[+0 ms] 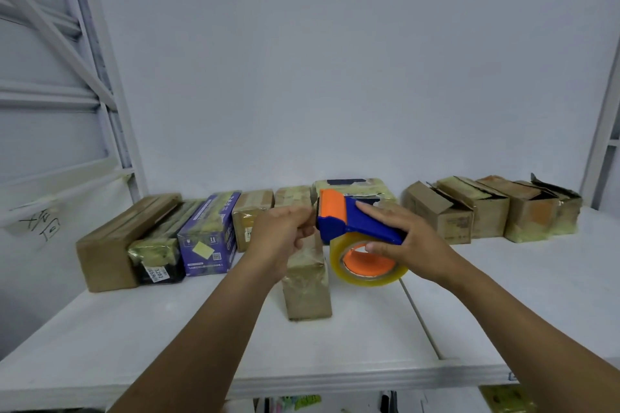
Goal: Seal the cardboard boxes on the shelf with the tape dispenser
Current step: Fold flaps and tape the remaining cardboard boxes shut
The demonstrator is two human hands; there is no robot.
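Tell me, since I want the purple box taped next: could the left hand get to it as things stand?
Probably yes. The left hand is pinching at the tape dispenser, and the purple box sits just to its left, with bare shelf before it. It must let go first.

blue/orange tape dispenser [349,221], clear-yellowish tape roll [369,265], purple box [208,238], white shelf [335,345]

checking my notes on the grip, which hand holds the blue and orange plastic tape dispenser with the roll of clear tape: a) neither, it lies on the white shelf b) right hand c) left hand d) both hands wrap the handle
b: the right hand grips the blue handle of the blue and orange plastic tape dispenser, while the left hand pinches at its orange front end above the small tape-wrapped cardboard box.
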